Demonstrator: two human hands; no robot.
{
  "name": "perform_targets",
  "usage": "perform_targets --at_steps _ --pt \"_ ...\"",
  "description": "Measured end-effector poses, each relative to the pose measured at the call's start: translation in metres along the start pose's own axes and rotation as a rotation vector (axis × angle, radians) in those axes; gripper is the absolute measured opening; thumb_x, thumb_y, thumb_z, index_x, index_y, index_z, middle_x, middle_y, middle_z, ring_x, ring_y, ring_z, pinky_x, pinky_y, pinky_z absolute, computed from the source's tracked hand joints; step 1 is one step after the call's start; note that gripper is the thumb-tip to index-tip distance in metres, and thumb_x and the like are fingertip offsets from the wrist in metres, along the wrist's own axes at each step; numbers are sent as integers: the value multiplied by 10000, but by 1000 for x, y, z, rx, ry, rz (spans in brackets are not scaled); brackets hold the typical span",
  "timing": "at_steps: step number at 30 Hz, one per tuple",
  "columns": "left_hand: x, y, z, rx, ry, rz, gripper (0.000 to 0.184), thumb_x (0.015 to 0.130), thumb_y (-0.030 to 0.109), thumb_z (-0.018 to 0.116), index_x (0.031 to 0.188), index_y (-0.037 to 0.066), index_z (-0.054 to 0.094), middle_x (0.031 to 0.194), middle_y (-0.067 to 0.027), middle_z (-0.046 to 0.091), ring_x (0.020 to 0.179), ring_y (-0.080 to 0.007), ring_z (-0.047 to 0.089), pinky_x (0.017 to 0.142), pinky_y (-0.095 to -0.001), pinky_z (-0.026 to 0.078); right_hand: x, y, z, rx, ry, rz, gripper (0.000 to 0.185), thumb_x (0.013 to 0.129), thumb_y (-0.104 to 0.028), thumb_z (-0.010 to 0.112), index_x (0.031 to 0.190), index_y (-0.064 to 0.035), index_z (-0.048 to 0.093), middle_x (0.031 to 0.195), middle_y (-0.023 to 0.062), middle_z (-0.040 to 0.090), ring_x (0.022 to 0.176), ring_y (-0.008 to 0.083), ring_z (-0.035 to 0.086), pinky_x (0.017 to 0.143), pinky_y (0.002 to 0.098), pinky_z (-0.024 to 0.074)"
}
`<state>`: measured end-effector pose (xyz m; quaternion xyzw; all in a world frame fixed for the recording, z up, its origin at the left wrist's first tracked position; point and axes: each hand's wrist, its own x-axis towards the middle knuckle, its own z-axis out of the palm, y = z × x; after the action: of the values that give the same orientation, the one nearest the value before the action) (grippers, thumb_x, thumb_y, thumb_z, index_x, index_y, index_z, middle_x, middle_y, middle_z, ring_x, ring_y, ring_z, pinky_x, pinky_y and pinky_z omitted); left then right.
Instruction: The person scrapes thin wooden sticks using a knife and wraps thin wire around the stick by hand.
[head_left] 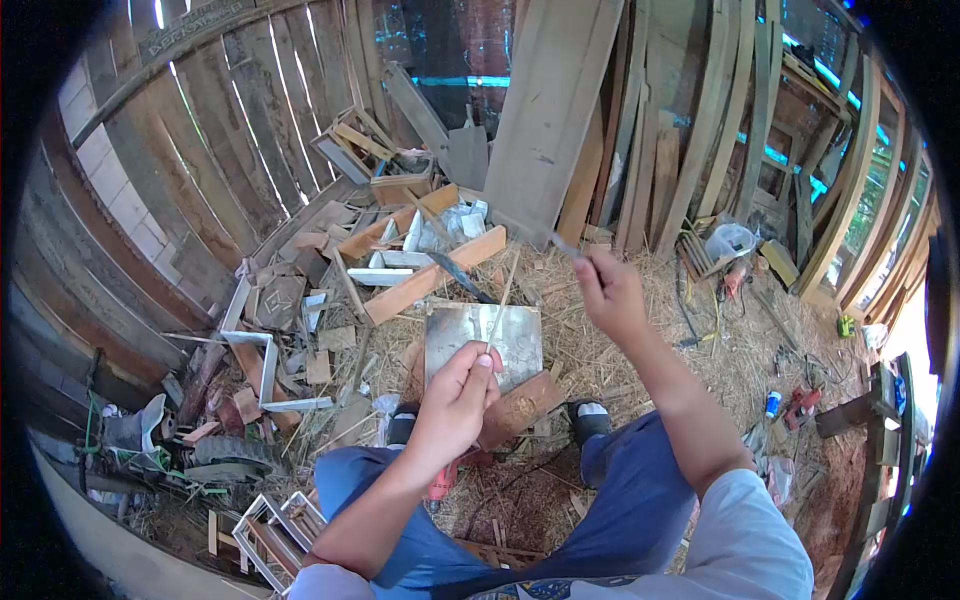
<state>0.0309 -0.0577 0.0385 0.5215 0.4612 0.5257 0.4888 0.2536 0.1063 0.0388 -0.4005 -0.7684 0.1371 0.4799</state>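
My left hand [457,395] is closed around the lower end of a thin wooden stick [505,290], which points up and away from me. My right hand [612,297], raised to the right, grips a knife [564,245]; its blade is blurred and points up and left, apart from the stick. Below the stick is a flat, shiny metal-topped block [525,335] between my feet, with a reddish wooden board [522,408] at its near edge. A dark, long blade [458,274] lies just beyond the block.
Wooden frames and offcuts [400,265] are piled at the left and ahead. Tall planks [555,110] lean on the far wall. Shavings [640,370] cover the floor. A red power tool [440,484] is by my left leg, and a blue can [773,404] stands at the right.
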Motion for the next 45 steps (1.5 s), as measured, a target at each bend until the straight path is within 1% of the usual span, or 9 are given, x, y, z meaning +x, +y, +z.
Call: perform_targets --at_steps 2,9,22,25,27,29,32,38,45 --pt "5 0 -2 -154 -12 -174 201 1134 197 430 1034 82 562 708 64 400 548 -24 334 487 -216 264 -10 -21 7 15 -77 -62 237 964 -296 711 884 -79 656 660 127 634 563 327 644 518 409 481" --pt "10 -4 1 -20 37 -79 187 1116 148 445 1002 58 563 734 52 414 653 -45 369 589 -243 322 -14 -41 22 -114 -268 -368 301 932 -369 726 817 -115 614 613 95 619 533 330 636 500 449 486" --pt "4 9 2 -69 -5 -164 207 1126 178 433 1007 69 563 696 59 411 600 -32 357 534 -235 298 -12 -32 16 -166 -276 -396 283 900 -341 743 793 -109 619 602 98 571 569 328 631 516 454 471" --pt "3 14 2 -172 -19 -231 214 1133 196 424 1016 76 557 690 66 405 560 -22 333 492 -218 262 -4 -14 18 -154 -234 -365 330 945 -371 714 790 -104 599 625 101 610 557 323 634 514 444 479" --pt "0 19 4 -223 -15 -274 219 1136 206 418 1020 80 555 687 70 400 541 -16 317 472 -212 241 8 8 13 -144 -19 -31 309 955 -349 710 842 -69 644 668 132 629 600 353 637 546 441 488" --pt "-6 22 11 -229 -36 -248 235 1141 218 408 1021 82 558 672 76 388 517 -11 296 448 -212 215 22 38 -7 -206 40 99 291 963 -325 706 885 -47 668 698 150 636 617 369 633 564 440 491" --pt "-1 20 2 -288 -35 -290 245 1144 221 397 1022 81 558 663 80 376 507 -12 281 443 -218 210 16 38 -8 -31 145 92 279 968 -305 701 882 -42 660 692 156 622 619 371 632 565 436 485" --pt "7 16 -1 -305 -44 -288 253 1149 222 382 1041 77 559 642 82 354 488 -19 270 435 -220 201 -15 -32 14 35 -256 -103 254 966 -296 702 860 -68 663 661 144 602 580 357 622 535 426 475" --pt "9 15 0 -321 -63 -269 245 1148 222 385 1056 72 555 627 82 342 480 -21 259 434 -222 195 -14 -24 23 29 -339 -193 200 926 -231 723 886 -50 646 703 146 585 631 356 622 556 423 468"
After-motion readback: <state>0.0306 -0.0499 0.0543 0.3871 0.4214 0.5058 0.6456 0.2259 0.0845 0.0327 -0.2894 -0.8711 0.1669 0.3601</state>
